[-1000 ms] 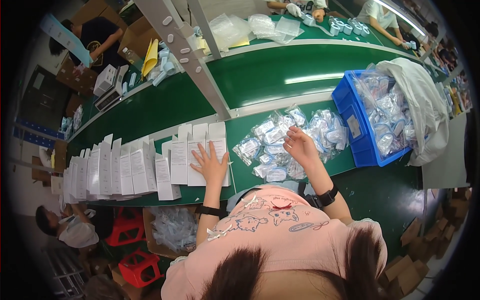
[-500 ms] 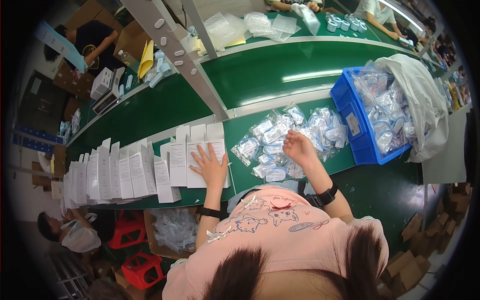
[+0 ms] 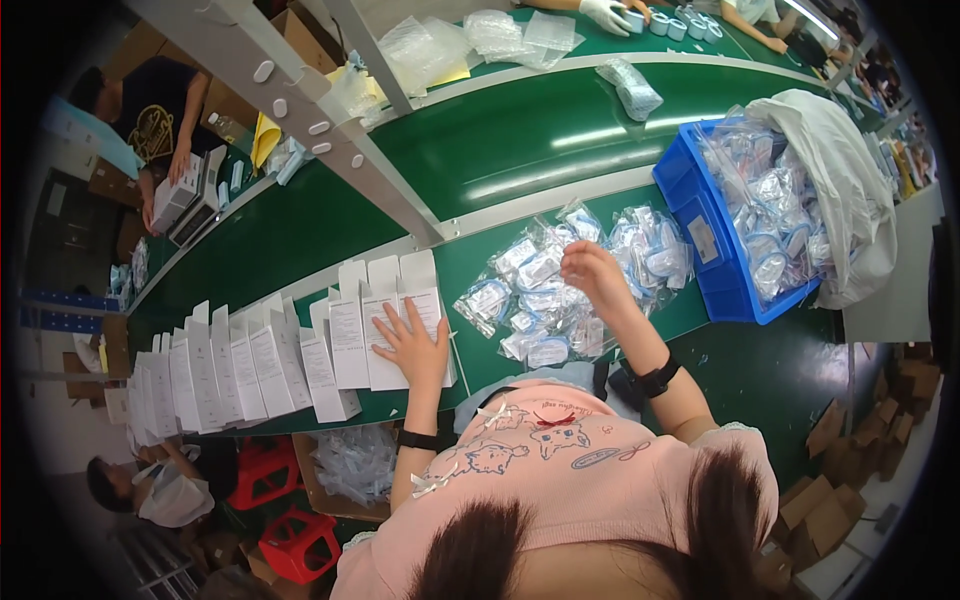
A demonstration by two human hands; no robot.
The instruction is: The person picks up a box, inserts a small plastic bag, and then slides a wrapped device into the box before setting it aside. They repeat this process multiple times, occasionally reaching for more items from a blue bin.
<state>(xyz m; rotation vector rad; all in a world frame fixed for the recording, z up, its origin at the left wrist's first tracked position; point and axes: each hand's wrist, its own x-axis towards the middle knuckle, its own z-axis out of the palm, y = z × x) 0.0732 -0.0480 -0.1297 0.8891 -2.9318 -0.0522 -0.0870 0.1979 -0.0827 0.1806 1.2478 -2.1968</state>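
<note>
Flat and with fingers spread, my left hand (image 3: 413, 347) lies against the white cartons (image 3: 387, 312) at the right end of a long row. Their top flaps stand up, and the cartons lean side by side along the green bench. My right hand (image 3: 597, 279) hovers over a pile of clear packets (image 3: 540, 292) with silvery and light-blue contents. Its fingers are loosely bent, and I see nothing in them. Whether its fingertips touch a packet I cannot tell.
A blue bin (image 3: 690, 220) full of similar packets stands right of the pile, a white sack (image 3: 850, 190) draped over it. A metal post (image 3: 370, 170) rises ahead. On the green belt lies a bubble-wrapped item (image 3: 630, 88). Co-workers sit across and to the left.
The view has shifted slightly. A bubble-wrapped item now lies on the belt, released by a co-worker opposite. The left co-worker's hands are now on a white box. My hands keep nearly the same places.
</note>
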